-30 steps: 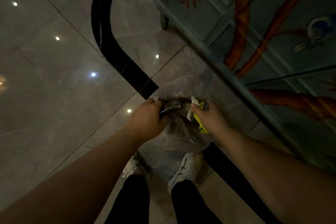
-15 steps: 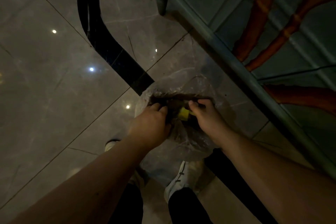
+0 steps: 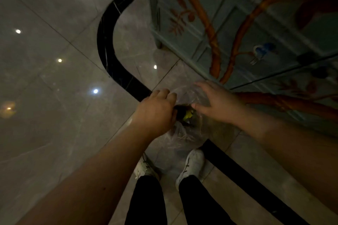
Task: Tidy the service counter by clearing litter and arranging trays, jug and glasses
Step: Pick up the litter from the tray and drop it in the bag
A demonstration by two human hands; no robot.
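A clear plastic rubbish bag (image 3: 181, 135) hangs in front of my legs above the floor. My left hand (image 3: 155, 111) grips its rim on the left side. Inside the bag's mouth lies a yellow piece of litter (image 3: 187, 115) among dark scraps. My right hand (image 3: 217, 102) hovers over the right side of the opening, fingers spread and holding nothing. The view is dim and slightly blurred.
A pale blue cabinet (image 3: 237, 33) painted with orange branches stands close on the right, its base edge next to the bag. The glossy grey tile floor (image 3: 54, 97) has a curved black inlay band (image 3: 108, 51). My white shoes (image 3: 192, 164) are just below the bag.
My right hand has let go of the yellow litter, which now lies in the bag, and has lifted out with its fingers spread. The left hand still holds the bag's rim.
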